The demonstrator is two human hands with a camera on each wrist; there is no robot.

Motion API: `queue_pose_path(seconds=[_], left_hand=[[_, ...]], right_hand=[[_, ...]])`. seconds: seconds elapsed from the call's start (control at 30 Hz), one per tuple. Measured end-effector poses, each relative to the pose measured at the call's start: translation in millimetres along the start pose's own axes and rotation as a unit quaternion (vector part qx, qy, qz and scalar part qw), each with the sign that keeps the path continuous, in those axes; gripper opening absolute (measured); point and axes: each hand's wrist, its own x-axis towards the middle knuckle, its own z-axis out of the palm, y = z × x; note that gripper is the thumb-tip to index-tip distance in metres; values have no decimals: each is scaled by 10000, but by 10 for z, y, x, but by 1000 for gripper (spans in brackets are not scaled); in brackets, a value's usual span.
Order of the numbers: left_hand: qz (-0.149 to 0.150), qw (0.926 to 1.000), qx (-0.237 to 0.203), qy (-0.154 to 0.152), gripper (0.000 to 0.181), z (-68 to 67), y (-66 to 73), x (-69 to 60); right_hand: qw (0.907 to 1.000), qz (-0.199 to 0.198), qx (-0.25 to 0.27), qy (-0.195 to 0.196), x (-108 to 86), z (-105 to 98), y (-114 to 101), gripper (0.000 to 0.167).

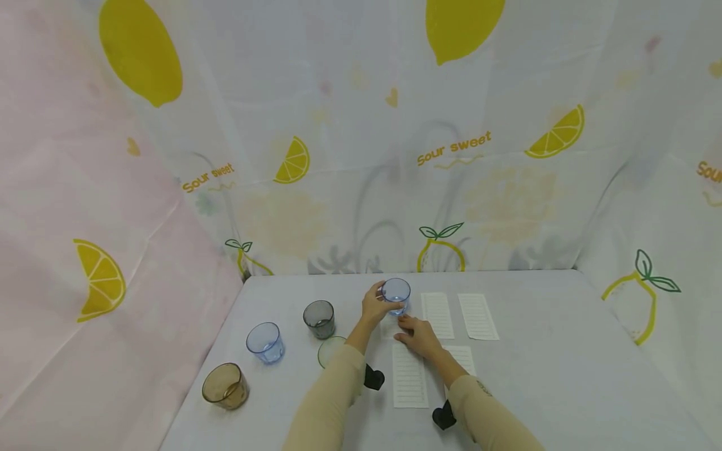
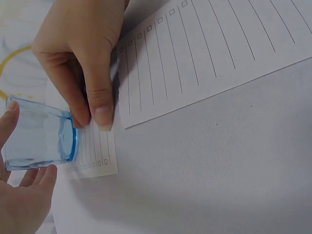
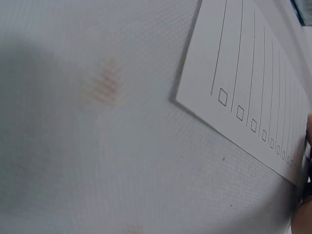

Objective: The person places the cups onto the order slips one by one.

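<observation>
My left hand (image 1: 376, 305) grips a clear blue glass (image 1: 397, 294) round its side, at the back middle of the table; the left wrist view shows the thumb on one side of the glass (image 2: 41, 136) and fingers on the other. Just below and right of it, my right hand (image 1: 420, 338) has its fingertips down on a lined paper slip (image 2: 97, 151) beside the glass's base. The right hand's (image 2: 85, 53) fingers point downward, thumb near the index finger. Another lined sheet (image 1: 410, 379) lies under and in front of the right hand.
On the left stand a brown glass (image 1: 225, 386), another blue glass (image 1: 266, 343) and a grey glass (image 1: 319, 319). A green glass (image 1: 329, 351) is partly behind my left sleeve. More lined sheets lie at the right (image 1: 478, 316), and a lemon-print cloth hangs behind the table.
</observation>
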Motion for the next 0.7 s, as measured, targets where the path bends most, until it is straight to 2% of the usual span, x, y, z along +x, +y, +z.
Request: queue_pose_path(seconds=[0.7], left_hand=[[-58, 9999, 139, -32, 76, -29, 19, -20]], right_hand=[[10000, 5, -17, -18, -1, 18, 15, 37]])
